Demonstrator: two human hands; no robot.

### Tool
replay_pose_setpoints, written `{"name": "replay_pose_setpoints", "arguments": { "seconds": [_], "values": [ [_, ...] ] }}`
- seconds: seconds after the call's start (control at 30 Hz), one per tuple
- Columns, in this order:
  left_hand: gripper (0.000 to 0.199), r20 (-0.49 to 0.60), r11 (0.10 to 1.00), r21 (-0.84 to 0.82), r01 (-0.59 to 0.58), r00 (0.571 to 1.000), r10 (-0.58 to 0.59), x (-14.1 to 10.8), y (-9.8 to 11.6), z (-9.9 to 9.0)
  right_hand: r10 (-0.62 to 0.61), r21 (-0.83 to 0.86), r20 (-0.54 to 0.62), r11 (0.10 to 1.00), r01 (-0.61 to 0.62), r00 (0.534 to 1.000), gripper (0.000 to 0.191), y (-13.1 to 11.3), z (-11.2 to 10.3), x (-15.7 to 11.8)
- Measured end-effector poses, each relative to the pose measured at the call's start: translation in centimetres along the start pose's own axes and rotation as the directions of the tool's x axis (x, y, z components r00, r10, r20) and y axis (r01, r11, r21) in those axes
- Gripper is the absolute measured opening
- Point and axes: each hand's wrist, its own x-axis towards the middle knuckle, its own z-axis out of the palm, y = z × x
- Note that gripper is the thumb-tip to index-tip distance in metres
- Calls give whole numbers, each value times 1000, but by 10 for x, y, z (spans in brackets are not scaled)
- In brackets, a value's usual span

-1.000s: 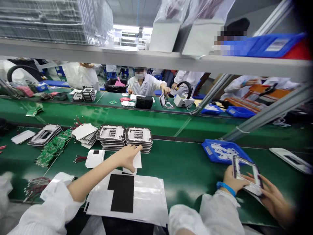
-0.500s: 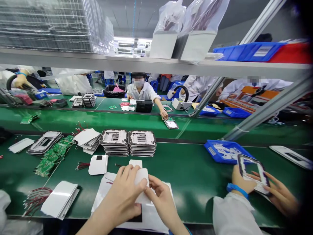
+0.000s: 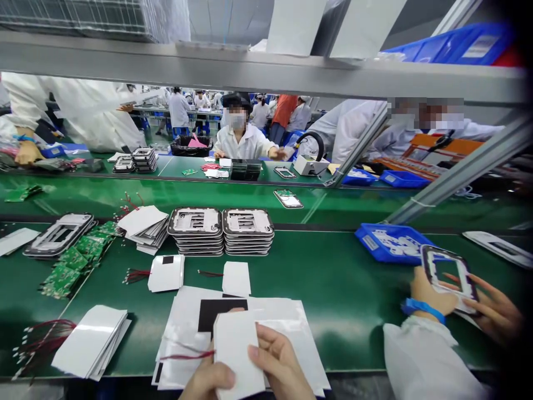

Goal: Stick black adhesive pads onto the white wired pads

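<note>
A flat white panel with red wires [image 3: 236, 350] is held between my two hands, close to the near table edge. My left hand [image 3: 212, 380] grips its lower left side, thumb on the face and other fingers behind. At the right edge, my right hand [image 3: 281, 355] has its thumb on the face and its fingers behind. Under them lie large white sheets [image 3: 287, 322] with a black patch [image 3: 208, 315]. Just beyond rests a single white panel [image 3: 236, 278] with a red lead.
Stacked frames [image 3: 195, 230] stand beyond, with green circuit boards [image 3: 70, 264] to their left. More wired panels [image 3: 91, 341] lie at front left. On the right, a co-worker's hands [image 3: 437, 294] hold a frame [image 3: 452, 278] beside a blue tray [image 3: 389, 244]. A metal shelf [image 3: 250, 72] crosses above.
My hands have come lower and nearer with the white panel, its face now visible. The single panel beyond is uncovered. Across the belt, a co-worker's hand has left a frame. The view has shifted.
</note>
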Motion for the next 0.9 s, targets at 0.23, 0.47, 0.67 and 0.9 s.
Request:
{"name": "replay_pose_setpoints", "arguments": {
  "seconds": [0.23, 0.47, 0.67, 0.9],
  "values": [
    [84, -169, 999, -32, -7, 986, 1, -8, 15, 19, -41, -288, 85, 955, 64, 996, 44, 20, 8, 4],
    [75, -444, 993, -70, -92, 894, 52, -21, 38, 3, -459, -862, -23, 459, 215, 888, 31, -13, -30, 23],
    [67, -526, 988, -39, -147, 844, 105, -19, 56, -6, -336, -925, 103, 313, 214, 936, 21, -13, -61, 31],
    [63, -461, 977, -40, -208, 872, 167, 8, 37, -1, -226, -961, 174, 174, 215, 958, 22, -5, -47, 50]
  ]
}}
